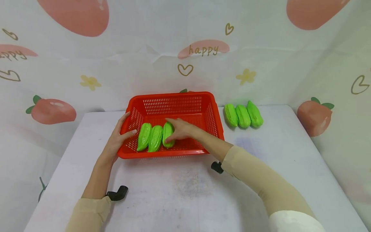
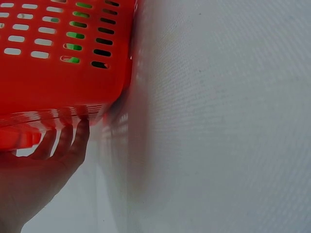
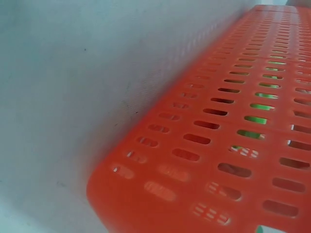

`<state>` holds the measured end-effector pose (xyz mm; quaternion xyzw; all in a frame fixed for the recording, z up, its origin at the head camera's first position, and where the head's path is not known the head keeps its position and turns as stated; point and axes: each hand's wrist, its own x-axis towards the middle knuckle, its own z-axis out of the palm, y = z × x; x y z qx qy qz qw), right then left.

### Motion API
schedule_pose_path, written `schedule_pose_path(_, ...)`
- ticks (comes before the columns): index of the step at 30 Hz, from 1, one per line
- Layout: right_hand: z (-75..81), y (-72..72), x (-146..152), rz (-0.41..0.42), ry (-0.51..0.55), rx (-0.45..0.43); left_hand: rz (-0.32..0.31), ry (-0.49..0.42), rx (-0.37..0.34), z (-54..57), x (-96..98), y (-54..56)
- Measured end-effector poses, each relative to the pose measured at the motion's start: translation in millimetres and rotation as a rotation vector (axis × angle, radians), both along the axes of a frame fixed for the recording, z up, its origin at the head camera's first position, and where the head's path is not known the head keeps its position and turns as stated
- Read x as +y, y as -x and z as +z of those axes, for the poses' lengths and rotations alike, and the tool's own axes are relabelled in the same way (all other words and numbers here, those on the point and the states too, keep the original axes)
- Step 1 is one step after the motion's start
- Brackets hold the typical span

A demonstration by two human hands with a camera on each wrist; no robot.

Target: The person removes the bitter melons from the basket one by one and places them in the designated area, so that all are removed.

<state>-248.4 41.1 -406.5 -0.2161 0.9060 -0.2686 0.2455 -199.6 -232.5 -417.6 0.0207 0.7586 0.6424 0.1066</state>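
Note:
A red plastic basket (image 1: 171, 154) with slotted walls stands on the table. My left hand (image 1: 114, 140) grips its left rim, thumb over the inside and the other fingers along the outer wall; the left wrist view shows these fingers (image 2: 79, 138) against the basket. Three bright green bitter melons lie side by side in the basket's left half: one at the left (image 1: 144, 137), one in the middle (image 1: 155, 138) and one at the right (image 1: 167, 133). My right hand (image 1: 182, 129) reaches over the front rim and holds the right one between thumb and fingers. The right wrist view hides this hand.
Three more green bitter melons (image 1: 243, 116) lie in a row on the white table (image 1: 185, 199), right of the basket. A printed cloth (image 1: 162, 29) hangs behind the table. Black wrist pieces (image 1: 118, 193) show beside both forearms.

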Motion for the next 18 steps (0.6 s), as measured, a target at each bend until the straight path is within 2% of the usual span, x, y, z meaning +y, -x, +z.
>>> schedule_pose_path(5, -3.6, 0.9, -1.2, 0.018, -0.023, -0.008, 0.001, -0.007, -0.007, -0.1, 0.0, -0.5)
schedule_pose_path(12, -6.0, 0.8, -2.5, 0.002, -0.018, -0.012, 0.007, 0.006, -0.006, 2.0, 0.6, -0.1)
schedule_pose_path(18, -5.7, 0.4, -1.6, 0.013, -0.006, 0.021, 0.009, 0.004, -0.015, 2.3, 1.4, -1.2)
